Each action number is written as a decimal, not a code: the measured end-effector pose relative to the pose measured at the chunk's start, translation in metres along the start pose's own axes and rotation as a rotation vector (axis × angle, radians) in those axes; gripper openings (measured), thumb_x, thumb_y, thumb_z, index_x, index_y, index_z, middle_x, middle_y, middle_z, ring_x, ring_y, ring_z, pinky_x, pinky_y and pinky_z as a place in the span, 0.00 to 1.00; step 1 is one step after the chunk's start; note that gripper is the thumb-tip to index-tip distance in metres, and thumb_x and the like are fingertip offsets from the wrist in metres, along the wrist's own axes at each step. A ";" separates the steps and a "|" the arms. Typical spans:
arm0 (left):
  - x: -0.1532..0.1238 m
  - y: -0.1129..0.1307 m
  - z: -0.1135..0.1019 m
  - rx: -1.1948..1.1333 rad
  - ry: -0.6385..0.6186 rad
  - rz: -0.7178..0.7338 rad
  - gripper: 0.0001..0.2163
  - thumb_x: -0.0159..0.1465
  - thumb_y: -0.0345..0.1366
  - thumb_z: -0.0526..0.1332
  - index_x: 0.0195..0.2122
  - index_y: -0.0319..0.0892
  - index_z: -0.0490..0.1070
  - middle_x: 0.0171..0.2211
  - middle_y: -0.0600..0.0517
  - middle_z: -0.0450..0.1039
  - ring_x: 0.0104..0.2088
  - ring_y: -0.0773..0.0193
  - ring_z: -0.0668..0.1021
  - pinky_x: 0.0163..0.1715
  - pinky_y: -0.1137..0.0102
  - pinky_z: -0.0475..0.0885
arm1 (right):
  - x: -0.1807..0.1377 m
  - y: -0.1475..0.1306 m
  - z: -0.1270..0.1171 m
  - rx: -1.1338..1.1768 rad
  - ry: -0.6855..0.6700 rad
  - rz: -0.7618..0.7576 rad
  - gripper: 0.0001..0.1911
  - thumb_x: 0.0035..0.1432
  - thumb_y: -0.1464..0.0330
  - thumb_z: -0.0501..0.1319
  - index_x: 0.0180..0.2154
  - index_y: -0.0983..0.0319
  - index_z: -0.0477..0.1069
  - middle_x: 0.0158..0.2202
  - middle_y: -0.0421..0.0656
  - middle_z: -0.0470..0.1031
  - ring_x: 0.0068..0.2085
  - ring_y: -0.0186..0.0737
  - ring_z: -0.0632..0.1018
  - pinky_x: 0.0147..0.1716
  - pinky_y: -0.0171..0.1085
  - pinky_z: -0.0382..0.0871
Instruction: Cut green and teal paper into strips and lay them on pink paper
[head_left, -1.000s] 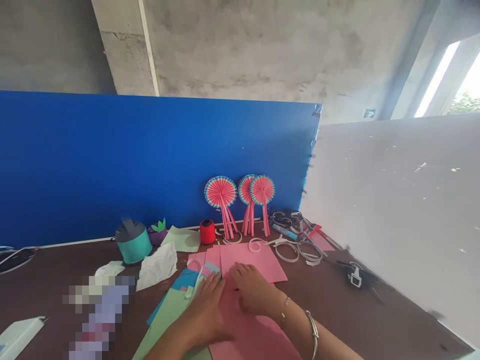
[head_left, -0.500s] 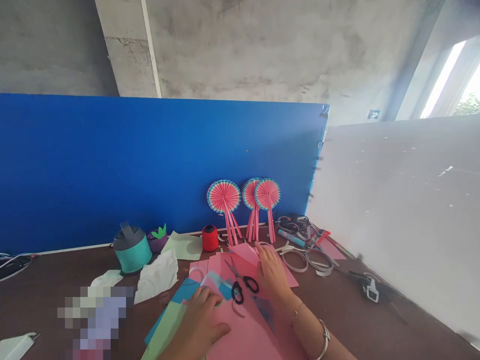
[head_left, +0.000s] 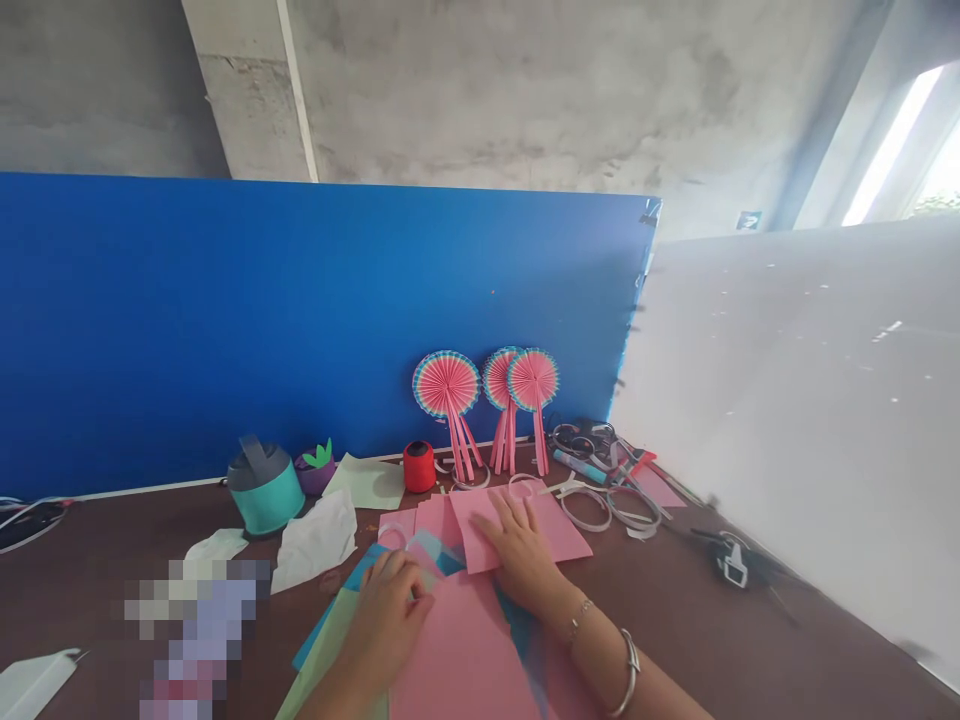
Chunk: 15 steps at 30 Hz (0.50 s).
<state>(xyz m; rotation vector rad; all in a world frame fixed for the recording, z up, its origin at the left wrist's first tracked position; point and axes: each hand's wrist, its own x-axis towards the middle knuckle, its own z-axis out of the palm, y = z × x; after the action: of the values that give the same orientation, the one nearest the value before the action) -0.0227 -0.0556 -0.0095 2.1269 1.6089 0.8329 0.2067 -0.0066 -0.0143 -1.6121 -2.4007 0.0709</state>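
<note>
My right hand (head_left: 521,545) lies with its fingers stretched and apart on a pink paper sheet (head_left: 463,520) at the top of the paper pile. My left hand (head_left: 394,610) rests on the pile's left part, fingers loosely bent and thumb apart, with nothing seen in its grasp. Between my arms spreads a larger pink sheet (head_left: 461,655). Green paper (head_left: 319,650) and blue paper (head_left: 319,640) stick out beneath the left hand. The scissors are out of sight.
Several pink pleated paper fans (head_left: 446,385) lean on the blue partition (head_left: 225,320). A red jar-shaped item (head_left: 418,468), tape rings (head_left: 586,510), a teal container (head_left: 262,495), a purple pot (head_left: 316,475) and crumpled tissue (head_left: 319,540) stand or lie about the brown table (head_left: 750,650).
My right hand has moved left and down with the pink sheet, which now covers where the scissors lay. My left hand has shifted slightly, its thumb drawn in. The view has tilted a little.
</note>
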 end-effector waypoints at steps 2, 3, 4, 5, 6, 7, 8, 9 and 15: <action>0.004 -0.010 -0.007 -0.079 0.088 -0.016 0.08 0.57 0.35 0.57 0.22 0.46 0.59 0.28 0.52 0.68 0.35 0.57 0.71 0.38 0.64 0.63 | 0.004 0.009 -0.002 -0.045 0.010 0.135 0.35 0.52 0.78 0.58 0.62 0.58 0.65 0.70 0.56 0.51 0.70 0.59 0.50 0.65 0.61 0.38; 0.006 -0.014 -0.011 -0.151 0.111 -0.048 0.10 0.59 0.39 0.57 0.23 0.46 0.58 0.26 0.54 0.66 0.31 0.60 0.70 0.34 0.66 0.63 | 0.005 0.012 -0.003 -0.063 0.016 0.187 0.35 0.51 0.80 0.57 0.62 0.60 0.65 0.70 0.57 0.52 0.70 0.59 0.51 0.65 0.61 0.39; 0.007 -0.018 -0.016 -0.257 0.134 -0.123 0.13 0.60 0.44 0.57 0.22 0.46 0.57 0.22 0.56 0.62 0.27 0.62 0.68 0.30 0.68 0.62 | 0.005 0.013 -0.005 -0.074 0.021 0.219 0.36 0.50 0.81 0.57 0.62 0.60 0.65 0.69 0.57 0.53 0.70 0.59 0.51 0.65 0.62 0.40; 0.009 -0.020 -0.021 -0.383 0.149 -0.225 0.15 0.59 0.48 0.57 0.22 0.47 0.56 0.20 0.58 0.59 0.24 0.63 0.67 0.27 0.69 0.61 | 0.005 0.014 -0.008 -0.074 0.025 0.221 0.37 0.49 0.81 0.58 0.62 0.61 0.64 0.69 0.58 0.54 0.70 0.59 0.52 0.65 0.62 0.41; 0.010 -0.021 -0.025 -0.515 0.158 -0.320 0.17 0.57 0.51 0.59 0.23 0.46 0.57 0.19 0.59 0.59 0.22 0.64 0.67 0.25 0.70 0.60 | 0.004 0.013 -0.010 -0.060 0.027 0.193 0.38 0.49 0.79 0.59 0.63 0.61 0.63 0.69 0.58 0.54 0.70 0.59 0.52 0.65 0.62 0.42; 0.011 -0.022 -0.029 -0.641 0.175 -0.414 0.17 0.55 0.54 0.60 0.25 0.46 0.60 0.19 0.59 0.62 0.22 0.64 0.69 0.24 0.71 0.61 | 0.003 0.011 -0.012 -0.030 0.023 0.138 0.38 0.49 0.77 0.61 0.63 0.61 0.63 0.69 0.57 0.54 0.70 0.59 0.52 0.64 0.62 0.43; 0.011 -0.022 -0.033 -0.745 0.185 -0.487 0.18 0.53 0.55 0.63 0.30 0.45 0.66 0.23 0.58 0.68 0.24 0.62 0.73 0.25 0.70 0.64 | 0.002 0.009 -0.014 0.012 0.015 0.066 0.38 0.49 0.74 0.62 0.63 0.60 0.62 0.69 0.57 0.54 0.70 0.59 0.52 0.65 0.61 0.44; 0.011 -0.021 -0.036 -0.821 0.166 -0.536 0.20 0.51 0.53 0.65 0.37 0.45 0.69 0.27 0.56 0.73 0.28 0.59 0.76 0.28 0.69 0.67 | 0.000 0.006 -0.016 0.061 0.001 -0.009 0.36 0.51 0.72 0.62 0.63 0.59 0.63 0.69 0.55 0.56 0.69 0.57 0.53 0.65 0.60 0.45; 0.008 -0.031 -0.033 -0.884 -0.169 -0.570 0.32 0.45 0.44 0.71 0.52 0.41 0.70 0.26 0.55 0.76 0.32 0.56 0.80 0.34 0.67 0.69 | -0.007 -0.007 -0.019 0.361 -0.031 -0.294 0.21 0.58 0.75 0.54 0.50 0.56 0.76 0.52 0.45 0.77 0.59 0.45 0.71 0.63 0.50 0.54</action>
<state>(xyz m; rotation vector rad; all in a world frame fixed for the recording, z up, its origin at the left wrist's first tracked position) -0.0655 -0.0414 -0.0006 1.0305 1.2907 0.8947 0.2069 -0.0180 0.0040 -1.0991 -2.4438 0.4488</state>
